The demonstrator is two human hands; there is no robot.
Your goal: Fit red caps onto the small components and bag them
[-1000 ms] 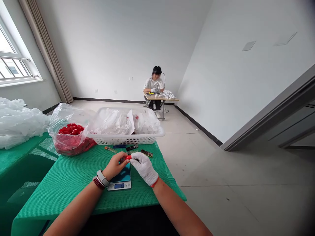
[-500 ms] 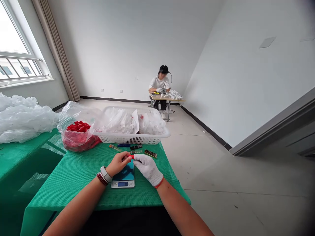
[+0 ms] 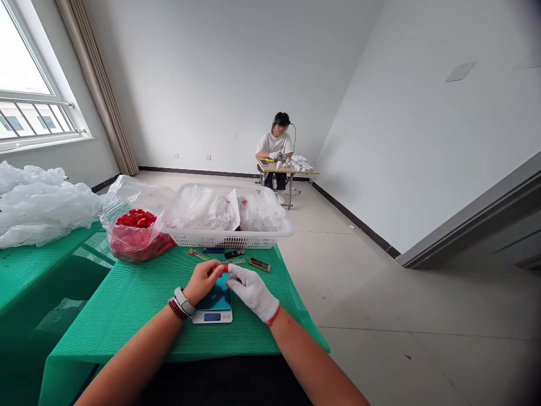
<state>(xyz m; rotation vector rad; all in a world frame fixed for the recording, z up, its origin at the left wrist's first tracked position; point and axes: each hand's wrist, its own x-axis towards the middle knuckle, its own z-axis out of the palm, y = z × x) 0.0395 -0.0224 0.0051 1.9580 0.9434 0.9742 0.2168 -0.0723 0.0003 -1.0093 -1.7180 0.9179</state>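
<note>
- Across the room, a seated co-worker [image 3: 276,144] in white gloves works at a small far counter [image 3: 287,170], well apart from the person's own hands
- Below the window [image 3: 29,73], a heap of clear plastic bags [image 3: 42,206] lies on a green side counter [image 3: 42,270]
- On the green mesh counter [image 3: 127,316], a white plastic basket [image 3: 228,239] holds more clear bags
- Just beside the basket, a clear bag of red plastic pieces [image 3: 135,242] sits slumped against it
- Below the basket's front edge lie several small flat packets [image 3: 259,264]
- Near the counter's front, a digital scale [image 3: 212,317] with a teal top sits under the hands
- Left hand [image 3: 203,282], bare, wears a wristwatch and beaded bracelet; right hand [image 3: 252,293] wears a white knit glove
- Both grips are narrow, pinching a small red plastic piece [image 3: 225,269] between them, just above the scale and partly hidden
</note>
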